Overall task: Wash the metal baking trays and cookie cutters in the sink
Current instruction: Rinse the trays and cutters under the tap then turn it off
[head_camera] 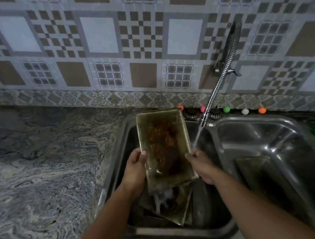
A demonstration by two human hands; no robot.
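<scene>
Marbled worktop (35, 174) at your left. Your left hand (135, 170) grips left edge of baking tray (165, 146), thumb over rim, fingers behind. Tray tilted up over left sink basin (210, 199), burnt brown patch facing you. More trays (175, 207) stacked in basin beneath, water splashing on them. Your right hand (202, 165) holds tray's right edge, fingers curled round it. Water stream from flexible tap hose (219, 83) hits right hand. Right basin (267, 149) beside it.

dim, bluish | soft blur | edges bowed | sink (277, 142) glare, perhaps overhead
</scene>
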